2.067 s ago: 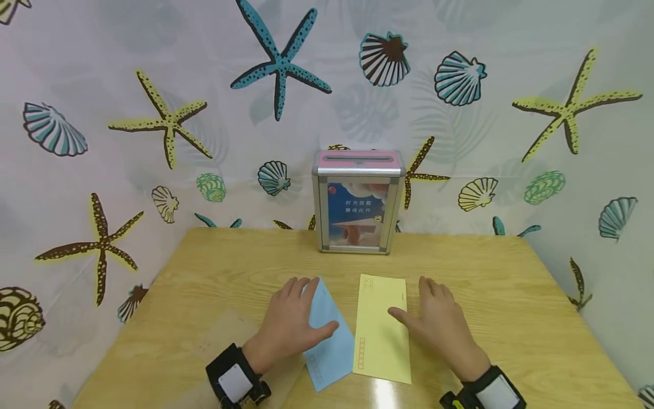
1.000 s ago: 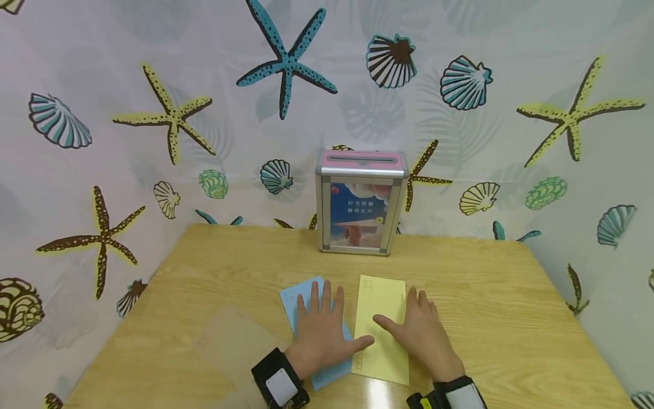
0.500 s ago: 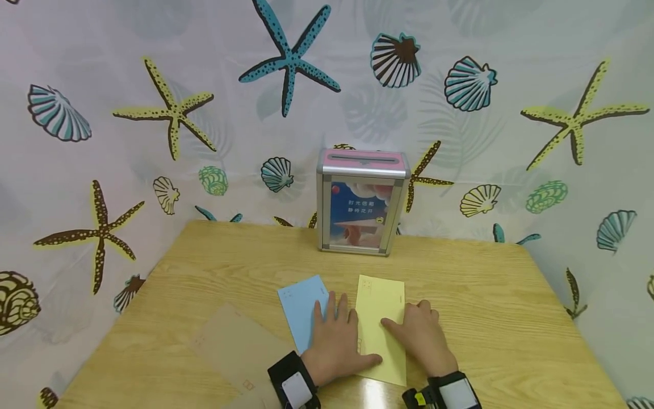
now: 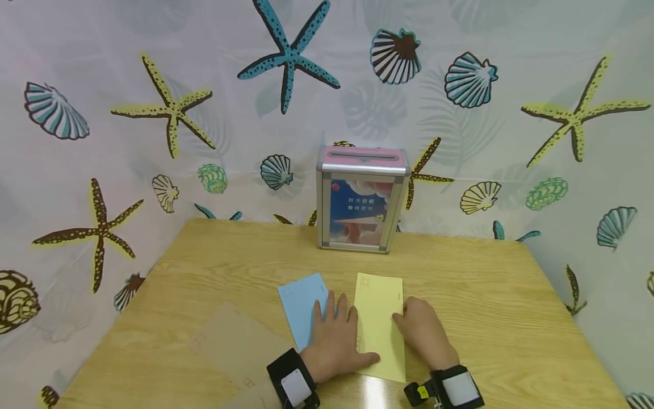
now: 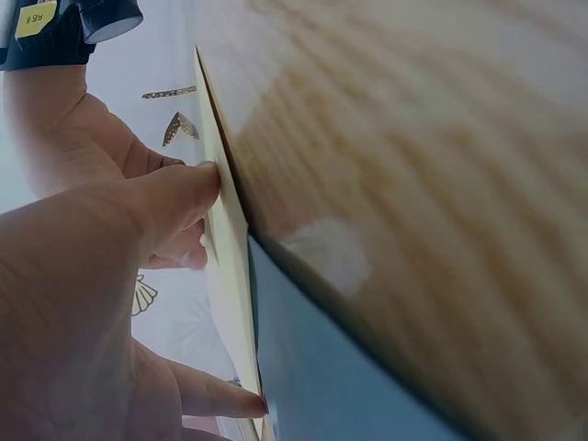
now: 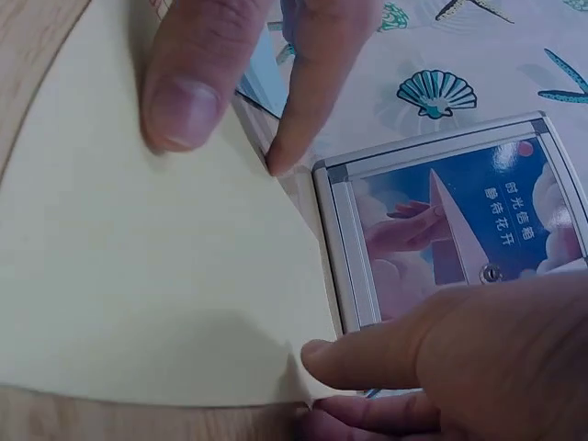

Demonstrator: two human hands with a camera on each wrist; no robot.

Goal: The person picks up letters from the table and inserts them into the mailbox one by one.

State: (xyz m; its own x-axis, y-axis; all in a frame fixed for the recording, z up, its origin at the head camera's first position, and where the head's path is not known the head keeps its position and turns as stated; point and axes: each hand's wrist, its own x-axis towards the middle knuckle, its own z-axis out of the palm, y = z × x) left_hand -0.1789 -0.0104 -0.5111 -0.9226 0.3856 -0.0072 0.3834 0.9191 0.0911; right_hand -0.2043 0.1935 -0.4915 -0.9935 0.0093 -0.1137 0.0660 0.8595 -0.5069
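Note:
A yellow envelope (image 4: pixel 379 307) lies on the table in front of me, partly overlapping a blue envelope (image 4: pixel 301 307). My left hand (image 4: pixel 334 343) is spread over both, its fingers fairly straight. Its thumb presses on the yellow paper's lower part, and a fingertip touches the left edge. At the right edge my right hand (image 4: pixel 423 329) pinches the yellow envelope. The right wrist view has that thumb (image 6: pixel 367 360) on top and curled fingers (image 6: pixel 377 413) beneath the edge. In the same view the paper (image 6: pixel 165 276) bows slightly.
Behind the envelopes stands a silver-framed letter box (image 4: pixel 363 199) with a pink slotted top (image 4: pixel 364 155). A pale brown envelope (image 4: pixel 242 341) lies at the left, partly under the left forearm. A curtain (image 4: pixel 230 85) printed with shells and starfish hangs behind the wooden table (image 4: pixel 480 289).
My left hand came right and spread over the blue and yellow envelopes. The right hand moved in from the right, and its fingers curled at the yellow envelope's edge into a pinch.

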